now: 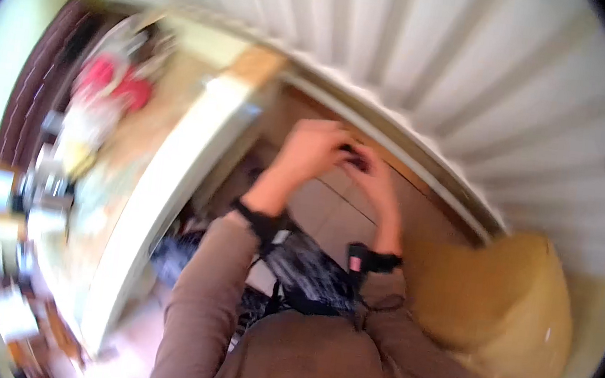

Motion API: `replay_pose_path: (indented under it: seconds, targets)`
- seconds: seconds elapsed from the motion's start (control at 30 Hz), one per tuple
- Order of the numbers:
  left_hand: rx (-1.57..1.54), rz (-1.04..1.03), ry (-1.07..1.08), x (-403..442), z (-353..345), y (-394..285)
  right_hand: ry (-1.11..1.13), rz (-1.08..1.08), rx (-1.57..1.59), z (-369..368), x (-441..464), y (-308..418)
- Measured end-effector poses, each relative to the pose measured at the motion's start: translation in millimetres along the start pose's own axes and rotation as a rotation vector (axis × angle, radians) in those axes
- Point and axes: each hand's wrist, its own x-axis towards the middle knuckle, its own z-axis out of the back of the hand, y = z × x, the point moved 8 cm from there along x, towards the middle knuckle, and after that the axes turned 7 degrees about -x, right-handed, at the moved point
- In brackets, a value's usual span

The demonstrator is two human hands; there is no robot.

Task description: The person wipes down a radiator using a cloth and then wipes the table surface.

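Note:
Near the middle of the head view, my left hand [312, 147] and my right hand [370, 176] meet over the tiled floor. Their fingers are closed around a small dark object [354, 158] between them, too small and blurred to name. Both hands seem to touch it. Each wrist has a black band, and brown sleeves cover my forearms.
At left stands a table [159, 173] with a white edge, holding red and white items [116, 86] and blurred things. White corrugated panelling [444, 63] runs across the top and right. A yellow-brown chair or cover [499, 301] is at my right.

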Motion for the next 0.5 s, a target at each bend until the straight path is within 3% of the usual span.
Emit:
replay_pose_path:
  seconds: [0.1, 0.13, 0.2, 0.3, 0.37, 0.4, 0.43, 0.47, 0.5]
  targets:
    - [0.009, -0.042, -0.035, 0.6, -0.7, 2.1, -0.089, -0.001, -0.068, 15.8, 3.7, -9.9]
    - [0.044, 0.037, -0.016, -4.4, -5.0, 16.7, -0.076, -0.040, -0.115, 9.6, 4.8, 9.7]
    - [0.008, 0.069, -0.156, -12.3, -0.4, 25.6, -0.096, 0.006, -0.513, 15.3, 6.2, 25.7]
    - [-0.006, 0.236, -0.364, -23.8, 8.6, 42.1, -0.091, -0.108, -0.568, 12.4, 17.9, 22.1]
    - [-0.122, 0.507, -0.315, -35.1, 1.4, 63.9, -0.298, -0.081, -0.316, 26.6, 30.3, 7.1]
    - [-0.190, 0.597, -0.312, -40.1, -2.5, 71.7, -0.264, -0.079, -0.335, 10.6, 32.7, 21.6]
    - [-0.195, 0.621, -0.339, -45.5, -1.3, 73.7, -0.382, -0.213, -0.072, 4.7, 25.9, 25.7]
    - [-0.266, 0.624, -0.205, -49.8, -14.2, 75.0, -0.501, -0.356, 0.196, -5.0, 17.4, 19.4]
    - [-0.337, 0.622, -0.072, -54.2, -29.9, 73.3, -0.391, -0.340, 0.397, -9.6, 23.2, -4.9]
